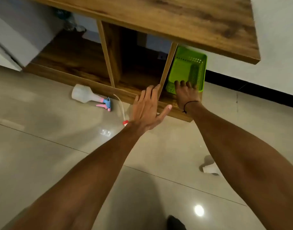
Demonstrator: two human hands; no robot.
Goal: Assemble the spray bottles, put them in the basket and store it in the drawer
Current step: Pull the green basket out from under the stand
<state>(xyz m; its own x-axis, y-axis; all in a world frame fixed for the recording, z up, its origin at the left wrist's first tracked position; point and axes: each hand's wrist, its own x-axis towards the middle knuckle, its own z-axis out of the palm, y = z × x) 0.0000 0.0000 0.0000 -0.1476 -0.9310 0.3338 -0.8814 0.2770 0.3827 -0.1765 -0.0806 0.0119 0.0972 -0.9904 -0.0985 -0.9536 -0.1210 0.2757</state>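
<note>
left hand [146, 110] hides red sprayer head [125, 123]; cabinet [159, 12] top cut off; dim middle compartment perhaps empty.

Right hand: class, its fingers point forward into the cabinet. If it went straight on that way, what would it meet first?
The right hand already rests on the green basket; going on, it would probably press against the basket's perforated inner wall.

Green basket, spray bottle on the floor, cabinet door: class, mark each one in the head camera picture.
green basket [182, 70]: head view, on its inner floor.
spray bottle [83, 95]: head view, on its translucent body.
cabinet door [168, 67]: head view, on its front edge.
</note>
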